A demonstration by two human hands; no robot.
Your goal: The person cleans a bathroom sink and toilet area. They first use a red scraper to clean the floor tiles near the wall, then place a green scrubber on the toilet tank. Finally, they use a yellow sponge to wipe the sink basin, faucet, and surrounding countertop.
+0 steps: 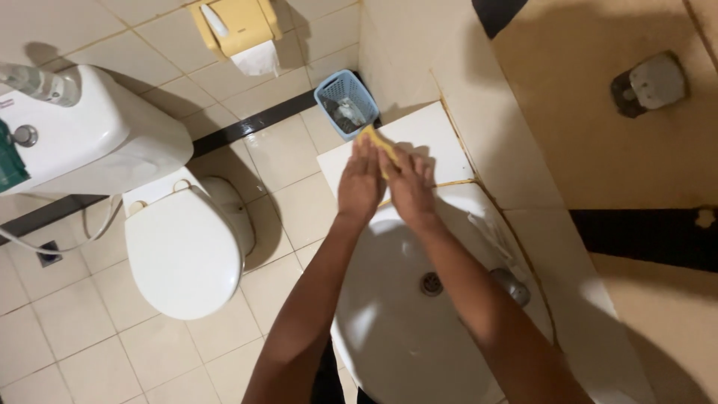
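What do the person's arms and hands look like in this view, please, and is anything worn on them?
Both forearms are bare as far as the frame shows them: no sleeves, watch, bracelets or gloves. The left hand and right hand appear bare as well, with no rings visible, though the fingers are too small to be sure. No marks or bandages show on either arm.

Beige-tiled bathroom [292,153] with white toilet [183,254] beside a sink [404,329].

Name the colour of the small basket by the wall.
Blue; the basket shows best in the head view.
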